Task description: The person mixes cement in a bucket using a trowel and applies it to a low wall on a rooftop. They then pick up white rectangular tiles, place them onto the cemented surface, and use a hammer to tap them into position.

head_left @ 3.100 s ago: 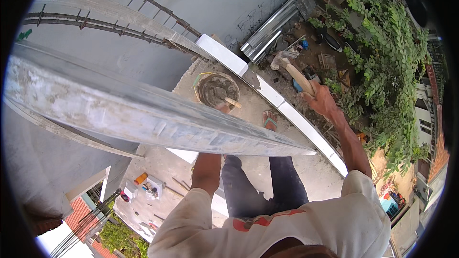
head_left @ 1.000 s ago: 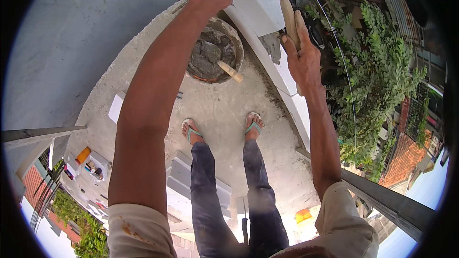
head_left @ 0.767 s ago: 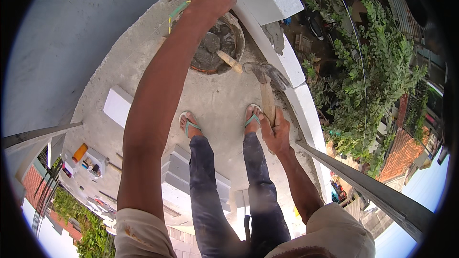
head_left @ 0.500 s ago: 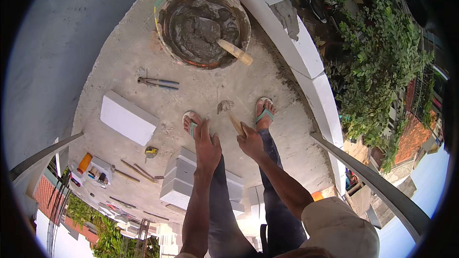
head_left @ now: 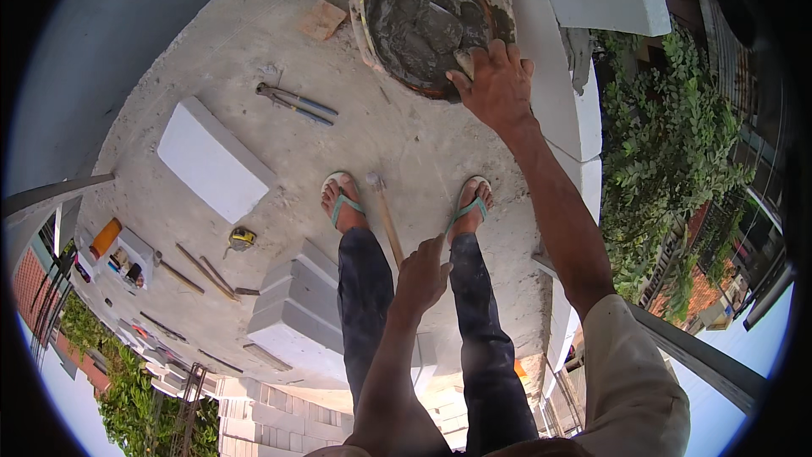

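A worker's right hand (head_left: pixel 499 93) grips a trowel (head_left: pixel 464 63) set in the far mortar bucket (head_left: pixel 367 46), handle facing near, likely for easy reach; the left hand (head_left: pixel 422 278) meets a hammer (head_left: pixel 389 222) between the feet (head_left: pixel 345 203), its hold unclear.

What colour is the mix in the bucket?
Dark grey; the mix shows best in the head view.

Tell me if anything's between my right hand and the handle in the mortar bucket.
Nothing visible: your right hand is right at the handle, by the near rim of the bucket.
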`<state>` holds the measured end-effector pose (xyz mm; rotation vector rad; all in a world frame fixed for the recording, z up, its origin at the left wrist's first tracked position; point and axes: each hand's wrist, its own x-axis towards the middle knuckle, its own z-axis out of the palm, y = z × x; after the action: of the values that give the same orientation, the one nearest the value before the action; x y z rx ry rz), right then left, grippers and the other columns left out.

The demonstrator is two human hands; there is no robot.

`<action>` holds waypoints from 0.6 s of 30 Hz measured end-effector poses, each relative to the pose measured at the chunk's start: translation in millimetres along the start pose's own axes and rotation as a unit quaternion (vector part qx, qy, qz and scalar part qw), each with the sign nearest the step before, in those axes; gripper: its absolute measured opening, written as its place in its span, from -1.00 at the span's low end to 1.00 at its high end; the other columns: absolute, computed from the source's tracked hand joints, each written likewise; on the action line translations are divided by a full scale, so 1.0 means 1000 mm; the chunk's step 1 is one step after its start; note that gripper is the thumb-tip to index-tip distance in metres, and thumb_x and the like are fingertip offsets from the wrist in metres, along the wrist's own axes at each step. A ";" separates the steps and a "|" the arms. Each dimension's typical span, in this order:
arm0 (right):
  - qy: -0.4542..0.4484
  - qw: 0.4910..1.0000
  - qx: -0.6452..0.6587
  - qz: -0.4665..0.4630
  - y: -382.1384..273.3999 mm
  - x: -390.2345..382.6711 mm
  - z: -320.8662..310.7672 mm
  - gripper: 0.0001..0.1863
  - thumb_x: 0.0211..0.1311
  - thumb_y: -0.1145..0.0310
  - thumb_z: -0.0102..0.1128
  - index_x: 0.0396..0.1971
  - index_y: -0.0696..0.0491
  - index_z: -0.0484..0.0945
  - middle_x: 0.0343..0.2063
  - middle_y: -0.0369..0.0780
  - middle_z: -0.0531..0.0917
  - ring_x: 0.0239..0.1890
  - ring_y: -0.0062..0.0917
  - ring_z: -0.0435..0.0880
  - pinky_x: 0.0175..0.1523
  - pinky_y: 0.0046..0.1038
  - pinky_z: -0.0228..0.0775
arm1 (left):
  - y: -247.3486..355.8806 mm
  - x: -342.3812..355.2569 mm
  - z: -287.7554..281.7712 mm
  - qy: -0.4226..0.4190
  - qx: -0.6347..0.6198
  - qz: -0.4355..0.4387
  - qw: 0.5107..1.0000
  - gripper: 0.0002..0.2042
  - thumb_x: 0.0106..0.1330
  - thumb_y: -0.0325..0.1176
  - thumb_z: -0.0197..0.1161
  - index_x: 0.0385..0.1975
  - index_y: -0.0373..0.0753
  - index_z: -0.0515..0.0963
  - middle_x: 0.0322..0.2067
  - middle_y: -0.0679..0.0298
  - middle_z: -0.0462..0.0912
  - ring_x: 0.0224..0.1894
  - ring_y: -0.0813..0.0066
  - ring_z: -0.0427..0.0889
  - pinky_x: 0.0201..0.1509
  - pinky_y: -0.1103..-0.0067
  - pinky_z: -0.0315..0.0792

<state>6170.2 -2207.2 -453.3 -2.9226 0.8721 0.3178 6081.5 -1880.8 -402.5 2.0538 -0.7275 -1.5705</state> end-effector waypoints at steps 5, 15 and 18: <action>-0.246 0.969 -0.026 0.020 0.018 0.061 -0.003 -0.60 0.36 0.18 0.23 0.06 0.12 0.63 0.01 -0.04 0.69 0.15 -0.06 0.66 0.17 -0.03 0.51 | -0.001 0.001 -0.009 0.025 0.024 -0.013 0.999 -0.41 0.38 -0.30 0.35 0.38 -0.25 0.34 0.17 -0.04 0.55 0.17 -0.12 0.61 0.22 0.09 0.48; -0.106 0.989 -0.105 0.025 0.020 0.036 -0.063 -0.72 0.32 0.34 0.23 -0.05 0.17 0.61 -0.21 0.09 0.76 -0.15 0.03 0.81 -0.04 -0.03 0.70 | -0.007 0.003 -0.025 0.053 0.012 -0.033 0.998 -0.42 0.38 -0.27 0.32 0.38 -0.24 0.35 0.15 -0.03 0.56 0.13 -0.11 0.63 0.20 0.09 0.49; -0.181 0.974 -0.135 0.001 0.012 0.045 -0.058 -0.76 0.36 0.38 0.12 -0.11 0.14 0.68 -0.21 0.04 0.77 -0.10 -0.09 0.83 -0.02 -0.11 0.70 | -0.011 0.005 -0.024 0.064 0.007 -0.019 0.998 -0.42 0.38 -0.28 0.32 0.38 -0.24 0.35 0.15 -0.04 0.56 0.14 -0.11 0.62 0.20 0.08 0.49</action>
<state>6210.8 -2248.9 -407.0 -2.9465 0.8295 1.0057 6107.1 -1874.4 -407.3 2.1666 -0.6581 -1.4415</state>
